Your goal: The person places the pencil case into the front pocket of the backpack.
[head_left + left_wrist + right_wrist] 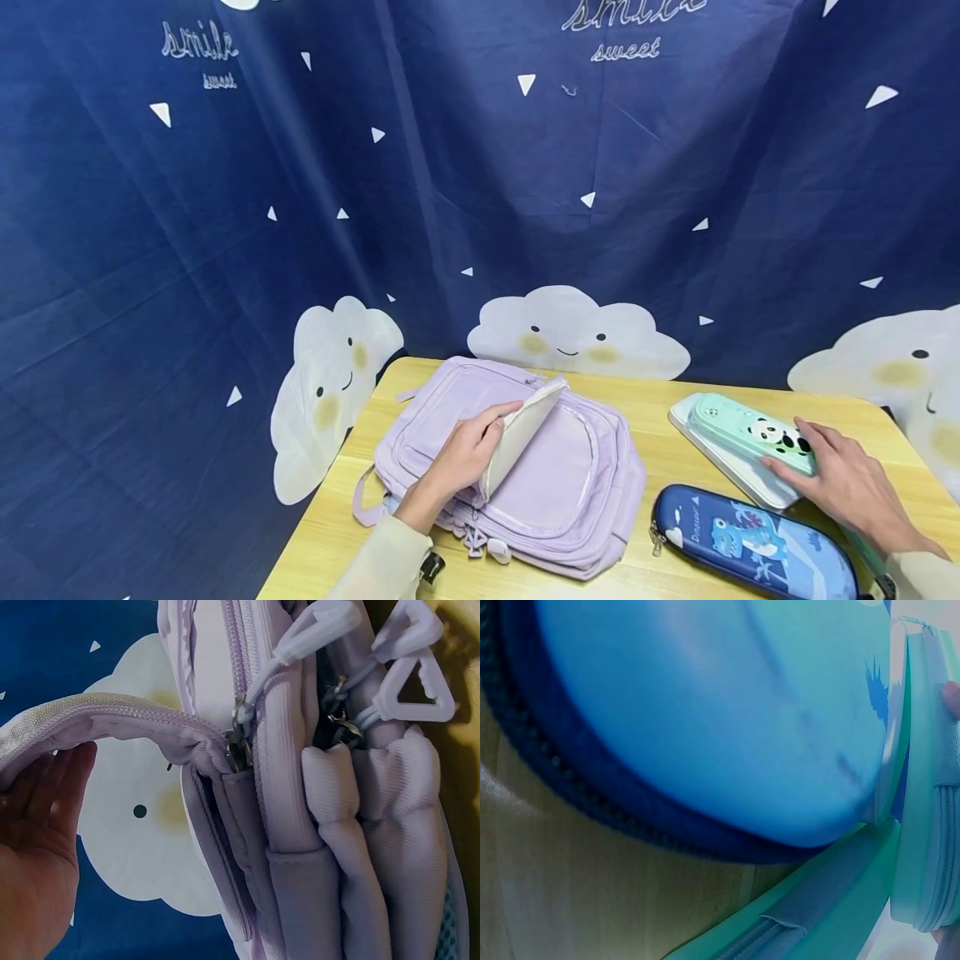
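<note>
My left hand (pixel 468 450) grips the edge of the raised front pocket flap (pixel 523 437) of a lilac backpack (pixel 540 483), which lies on its back. The left wrist view shows the flap's zipper edge arching over my left fingers (pixel 67 787) and the pocket parted beside it. Over to the right, my right hand (pixel 855 483) holds the near end of a mint-green pencil case (pixel 742 425) with a panda on it, thumb on one side and fingers on the other. This case overlaps a flat white case (pixel 738 475).
A navy dinosaur pencil case (pixel 753 542) lies in front of the white one, close by my right wrist. Another green case (pixel 817 900) is partly hidden beside it. Zipper pulls (pixel 480 542) hang at the backpack's near side. A blue cloud-print curtain (pixel 525 208) stands behind the wooden table (pixel 652 450).
</note>
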`<action>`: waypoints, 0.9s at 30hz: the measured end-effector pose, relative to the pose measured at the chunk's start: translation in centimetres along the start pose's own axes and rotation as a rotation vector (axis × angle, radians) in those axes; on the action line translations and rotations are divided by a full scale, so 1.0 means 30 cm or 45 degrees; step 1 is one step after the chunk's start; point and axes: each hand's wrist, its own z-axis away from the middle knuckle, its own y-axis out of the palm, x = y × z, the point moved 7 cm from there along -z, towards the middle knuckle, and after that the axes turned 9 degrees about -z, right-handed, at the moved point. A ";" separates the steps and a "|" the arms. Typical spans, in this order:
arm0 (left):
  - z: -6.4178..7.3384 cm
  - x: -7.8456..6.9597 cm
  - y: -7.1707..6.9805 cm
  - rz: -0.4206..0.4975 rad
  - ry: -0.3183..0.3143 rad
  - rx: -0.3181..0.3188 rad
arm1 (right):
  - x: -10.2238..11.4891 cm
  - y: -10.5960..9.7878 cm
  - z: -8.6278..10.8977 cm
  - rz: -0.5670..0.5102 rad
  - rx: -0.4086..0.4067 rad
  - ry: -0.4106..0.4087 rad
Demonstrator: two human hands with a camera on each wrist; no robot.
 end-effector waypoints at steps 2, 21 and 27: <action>-0.002 -0.004 -0.005 0.000 -0.003 -0.022 | 0.001 -0.001 -0.002 -0.003 0.002 0.002; -0.016 -0.016 -0.023 -0.071 -0.032 -0.057 | -0.001 -0.008 0.004 -0.022 0.015 -0.003; -0.020 -0.014 -0.034 -0.049 -0.035 -0.067 | -0.002 -0.015 0.001 -0.017 0.007 -0.018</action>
